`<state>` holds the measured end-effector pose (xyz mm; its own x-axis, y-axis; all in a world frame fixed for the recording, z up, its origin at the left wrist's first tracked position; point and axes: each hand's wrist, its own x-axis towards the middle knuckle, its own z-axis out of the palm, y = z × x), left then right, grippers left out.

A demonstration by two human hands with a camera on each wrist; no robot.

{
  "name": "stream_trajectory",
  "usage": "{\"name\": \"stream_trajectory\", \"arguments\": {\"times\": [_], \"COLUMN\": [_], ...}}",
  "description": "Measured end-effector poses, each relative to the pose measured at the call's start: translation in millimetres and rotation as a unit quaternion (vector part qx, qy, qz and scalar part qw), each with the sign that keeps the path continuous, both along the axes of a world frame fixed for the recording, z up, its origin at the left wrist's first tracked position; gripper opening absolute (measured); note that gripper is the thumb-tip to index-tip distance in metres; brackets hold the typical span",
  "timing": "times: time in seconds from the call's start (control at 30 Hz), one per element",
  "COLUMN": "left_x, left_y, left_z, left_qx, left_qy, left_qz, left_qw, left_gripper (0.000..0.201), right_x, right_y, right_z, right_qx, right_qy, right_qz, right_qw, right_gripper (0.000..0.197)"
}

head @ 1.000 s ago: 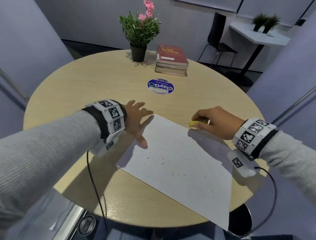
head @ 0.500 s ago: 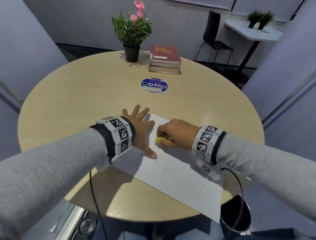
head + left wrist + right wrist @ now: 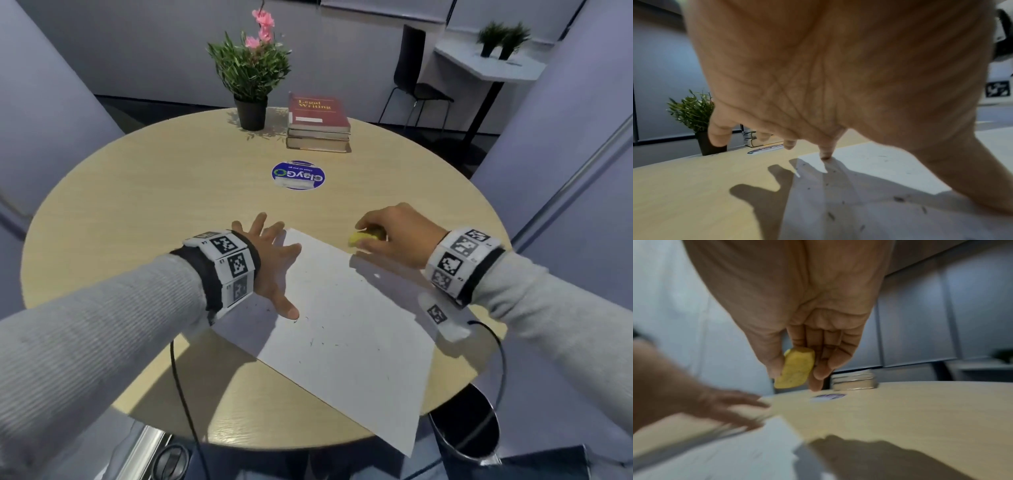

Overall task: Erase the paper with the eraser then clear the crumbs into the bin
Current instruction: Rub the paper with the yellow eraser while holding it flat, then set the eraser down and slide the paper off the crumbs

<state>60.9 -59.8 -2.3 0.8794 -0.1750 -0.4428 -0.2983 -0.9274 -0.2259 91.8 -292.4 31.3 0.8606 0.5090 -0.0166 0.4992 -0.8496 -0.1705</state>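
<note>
Round and pale, the wooden tabletop (image 3: pixel 137 212) carries everything you are working with, and its far edge keeps a potted plant (image 3: pixel 251 75) and a stack of books (image 3: pixel 318 123) well apart from the job, with a blue round sticker (image 3: pixel 298 174) between them and you. Your sheet of paper (image 3: pixel 342 325) lies slanted across the near side, one corner hanging past the rim just above the dark bin (image 3: pixel 469 431) on the floor; that overhang looks handy for tipping crumbs down later. Your left hand (image 3: pixel 274 263) is spread flat, fingers straight and fanned, thumb stretched toward you, pressing on the paper's left corner, probably to stop the sheet sliding under the rubbing. Your right hand (image 3: pixel 394 236) is arched knuckles-up at the paper's far edge, thumb and fingers pinching the yellow eraser (image 3: pixel 364 238), which the right wrist view shows held nearly on end just above the wood. Dark crumbs (image 3: pixel 313 341) speckle the sheet, thickest near your left thumb, so the erasing seems mostly done and the sweeping is not yet begun.
</note>
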Motion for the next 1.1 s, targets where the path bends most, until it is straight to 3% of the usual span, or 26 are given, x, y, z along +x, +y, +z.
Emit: {"name": "stream_trajectory", "arguments": {"times": [0.1,0.2,0.4,0.47,0.53,0.6,0.67,0.77,0.87,0.97,1.1], "left_x": [14.8,29.6,39.4,36.2,32.9,29.4,21.7,-4.1,-51.7,-107.6,-163.5], "left_y": [11.0,11.2,-25.5,-36.7,-44.5,-47.3,-46.6,-37.7,-20.3,-2.5,19.8], "left_z": [4.8,19.3,55.7,55.8,51.8,45.7,46.3,52.9,54.6,43.4,20.0], "left_qx": [0.012,0.017,-0.068,-0.077,-0.103,-0.116,-0.133,-0.179,-0.226,-0.28,-0.301], "left_qy": [-0.02,-0.076,-0.173,-0.18,-0.172,-0.146,-0.146,-0.168,-0.186,-0.192,-0.229], "left_qz": [-0.026,-0.037,-0.027,-0.047,-0.056,-0.061,-0.066,-0.069,-0.097,-0.094,-0.029], "left_qw": [0.999,0.996,0.982,0.979,0.978,0.981,0.978,0.967,0.951,0.936,0.925], "left_gripper": [0.126,0.121,0.074,0.046,0.021,0.039,0.052,0.056,0.058,0.057,0.045], "right_x": [-0.9,-9.0,-10.7,-6.9,-5.6,-13.2,-34.9,-90.3,-145.8,-178.5,-200.5], "right_y": [-68.4,-123.8,-157.4,-158.7,-159.7,-157.8,-144.4,-111.5,-84.4,-66.5,-38.2], "right_z": [16.2,6.1,-33.4,-42.1,-47.4,-46.1,-36.5,-32.4,-56.1,-79.3,-93.0], "right_qx": [0.035,0.036,-0.045,-0.035,-0.044,-0.059,-0.015,0.098,0.104,0.081,0.102], "right_qy": [-0.014,-0.002,-0.055,-0.074,-0.041,-0.029,-0.079,-0.069,-0.066,-0.084,-0.111], "right_qz": [-0.112,-0.202,-0.268,-0.297,-0.316,-0.294,-0.207,-0.021,0.075,0.111,0.094], "right_qw": [0.993,0.979,0.961,0.951,0.947,0.954,0.975,0.993,0.99,0.987,0.984], "right_gripper": [0.038,0.042,0.036,0.04,0.05,0.058,0.055,0.054,0.036,0.03,0.033]}}
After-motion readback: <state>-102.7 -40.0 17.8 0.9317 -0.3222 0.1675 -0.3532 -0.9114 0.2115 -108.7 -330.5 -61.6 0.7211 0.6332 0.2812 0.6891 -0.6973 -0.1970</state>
